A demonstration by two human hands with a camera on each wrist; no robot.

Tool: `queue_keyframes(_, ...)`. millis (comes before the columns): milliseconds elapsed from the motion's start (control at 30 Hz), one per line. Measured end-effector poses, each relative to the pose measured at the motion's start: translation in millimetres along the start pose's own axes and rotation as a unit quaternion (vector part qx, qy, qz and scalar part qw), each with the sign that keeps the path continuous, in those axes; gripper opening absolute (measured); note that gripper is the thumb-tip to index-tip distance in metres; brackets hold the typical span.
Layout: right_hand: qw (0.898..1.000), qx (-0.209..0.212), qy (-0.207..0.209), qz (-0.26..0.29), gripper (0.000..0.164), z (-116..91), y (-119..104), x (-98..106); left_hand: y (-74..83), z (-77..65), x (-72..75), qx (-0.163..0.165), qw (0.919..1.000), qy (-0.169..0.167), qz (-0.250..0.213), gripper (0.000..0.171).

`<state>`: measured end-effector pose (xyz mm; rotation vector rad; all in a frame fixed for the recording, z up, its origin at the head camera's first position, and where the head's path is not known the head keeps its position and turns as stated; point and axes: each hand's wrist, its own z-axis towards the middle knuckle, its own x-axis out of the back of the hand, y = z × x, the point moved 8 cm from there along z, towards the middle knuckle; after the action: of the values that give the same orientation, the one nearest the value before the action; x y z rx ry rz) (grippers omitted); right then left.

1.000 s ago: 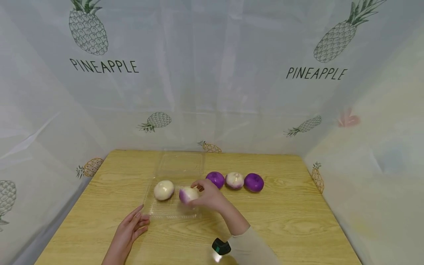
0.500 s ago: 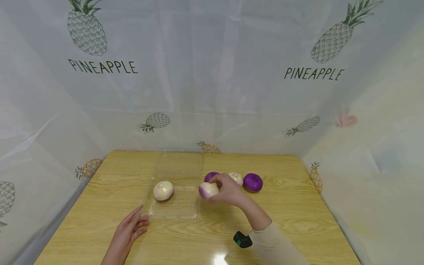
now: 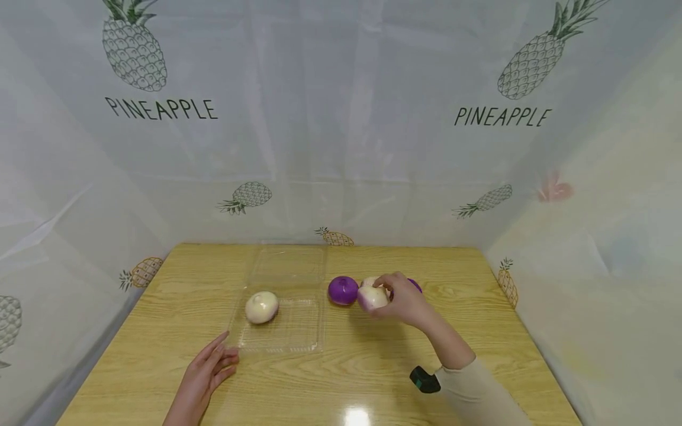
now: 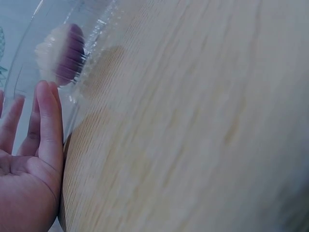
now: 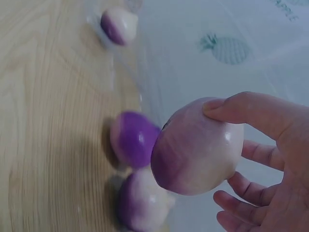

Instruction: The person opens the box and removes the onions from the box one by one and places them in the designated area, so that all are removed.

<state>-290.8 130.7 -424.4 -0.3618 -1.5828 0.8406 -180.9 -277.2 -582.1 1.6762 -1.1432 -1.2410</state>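
Note:
My right hand [image 3: 409,305] holds a white-and-purple turnip [image 3: 372,299] between thumb and fingers, in front of the row on the table. In the right wrist view the thumb lies on top of this turnip [image 5: 195,150]. A purple turnip [image 3: 343,290] stands left of it; behind it a pale turnip [image 3: 369,281] and another purple one [image 3: 415,285] are mostly hidden. My left hand [image 3: 205,373] rests on the table, fingers fairly straight, fingertips at the near left corner of a clear plastic clamshell box [image 3: 321,326]. One pale turnip [image 3: 261,307] sits in the box's left side.
The box's clear lid [image 3: 290,260] lies folded back toward the rear edge of the wooden table [image 3: 453,343]. A pale curtain printed with pineapples [image 3: 341,148] hangs behind the table and along its sides.
My right hand has carried the held turnip out of the box and rightward to the row of turnips. The left hand has stayed by the box corner.

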Motion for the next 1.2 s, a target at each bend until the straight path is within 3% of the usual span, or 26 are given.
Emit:
queue_keyframes(433,0.999,-0.033,0.034,-0.012,0.056,-15.9,47.0,35.4,-0.5,-0.8,1.8,0.011,0.9997,0.018,0.008,0.021)
queue_keyframes(633,0.997,-0.041,0.056,-0.035,0.057,-21.0,61.0,48.1,1.1,-0.1,-0.8,0.005,0.9999,0.008,0.006,0.021)
queue_keyframes(1200,0.988,-0.065,0.121,-0.063,0.056,-32.6,104.6,64.8,0.9,1.8,0.1,-0.006,1.0,0.0,0.001,0.022)
